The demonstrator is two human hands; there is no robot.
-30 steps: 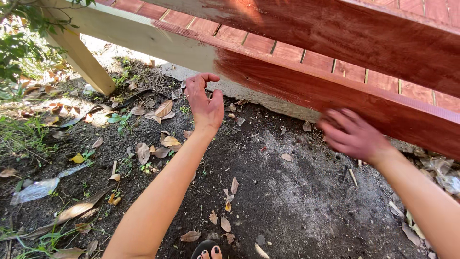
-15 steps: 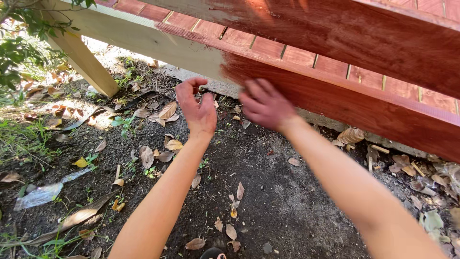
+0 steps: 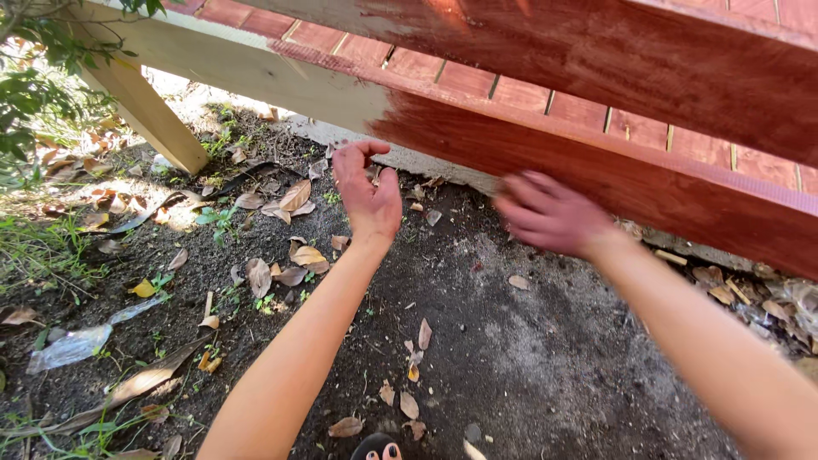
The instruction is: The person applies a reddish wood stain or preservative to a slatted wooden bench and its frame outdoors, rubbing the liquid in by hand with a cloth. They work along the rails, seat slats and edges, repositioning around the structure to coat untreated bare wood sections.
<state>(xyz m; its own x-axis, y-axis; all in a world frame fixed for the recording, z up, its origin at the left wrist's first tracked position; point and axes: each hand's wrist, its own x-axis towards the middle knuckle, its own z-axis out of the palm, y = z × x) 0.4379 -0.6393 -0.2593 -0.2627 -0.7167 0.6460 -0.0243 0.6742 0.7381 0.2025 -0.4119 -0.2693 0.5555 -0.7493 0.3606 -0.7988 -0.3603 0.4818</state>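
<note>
So the lower rail [image 3: 477, 140] runs long from 10 o'clock to 4 o'clock, just above both hands. The left hand [image 3: 368, 198] is nearer, fingers curled loosely, holding nothing. The right hand [image 3: 550, 213] is blurred, spread open, empty too.

- Two bare hands: the left hand [image 3: 366, 200] with curled fingers [image 3: 354, 158], and the blurred right hand [image 3: 550, 213].
- Two long horizontal rails: a lower rail [image 3: 545, 158] just beyond the fingers, part red-stained and part bare, and an upper rail [image 3: 613, 64] above it.
- One slanted bare wooden post [image 3: 145, 111], well left of the fingers.
- One clear plastic scrap [image 3: 72, 345] on the ground, far below-left of the fingers.
- Dry leaves [image 3: 298, 255]: too many to count.
</note>
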